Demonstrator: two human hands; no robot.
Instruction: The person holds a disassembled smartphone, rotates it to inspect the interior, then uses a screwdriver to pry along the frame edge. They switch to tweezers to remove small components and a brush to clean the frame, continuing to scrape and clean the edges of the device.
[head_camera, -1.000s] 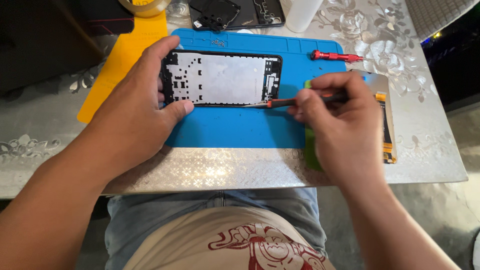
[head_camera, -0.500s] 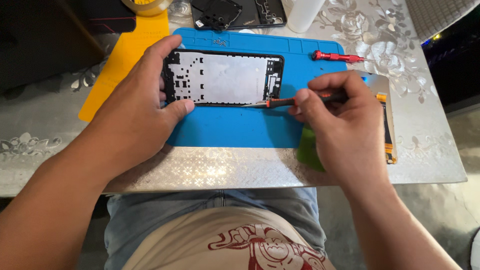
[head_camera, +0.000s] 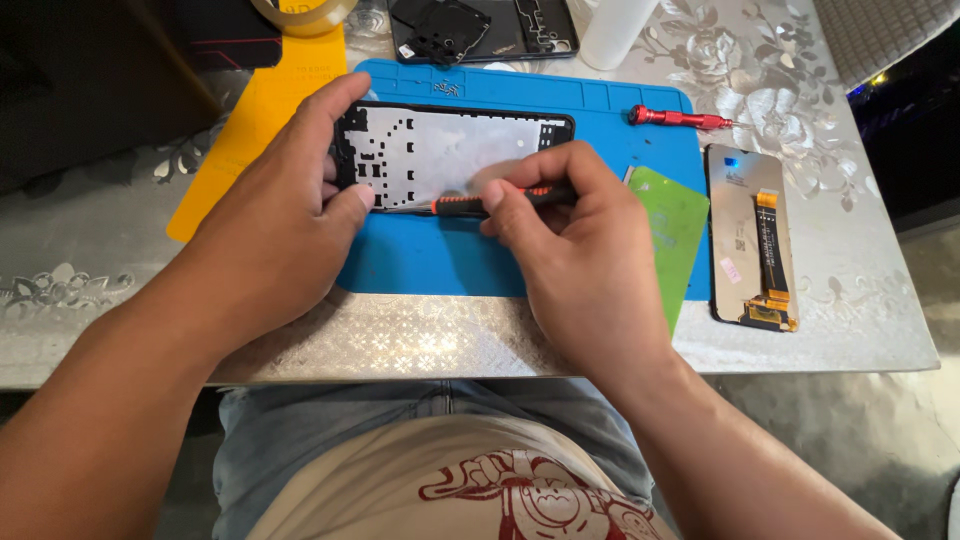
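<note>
Left hand (head_camera: 285, 215), centre-left of frame: fingers spread and curled over the left end of the phone frame (head_camera: 455, 150), thumb pressed against its lower left edge, fingertips over the top left corner. A clamping hold that pins the frame flat rather than lifting it.

Right hand (head_camera: 575, 250), centre of frame: closed in a pinch on a tool with an orange and black handle (head_camera: 480, 203). The tool lies nearly level, its thin metal tip pointing left and meeting the frame's lower edge just beside the left thumb. Whether the tip sits under the edge or only against it cannot be told.

Phone frame: black rim, pale metal inside, lying lengthwise in the upper half of the blue work mat (head_camera: 430, 260).

Edges and room: bare mat lies below the frame, between the two hands and the mat's near edge. A green card (head_camera: 672, 225) lies at the mat's right side, partly under the right hand. A red screwdriver (head_camera: 680, 119) sits upper right on the mat, well apart from both hands. A detached screen panel (head_camera: 752, 235) lies on the table (head_camera: 860, 310) right of the mat. An orange mat (head_camera: 262, 110) borders the blue one at upper left. Black phone parts (head_camera: 480, 28) lie past the top edge.
</note>
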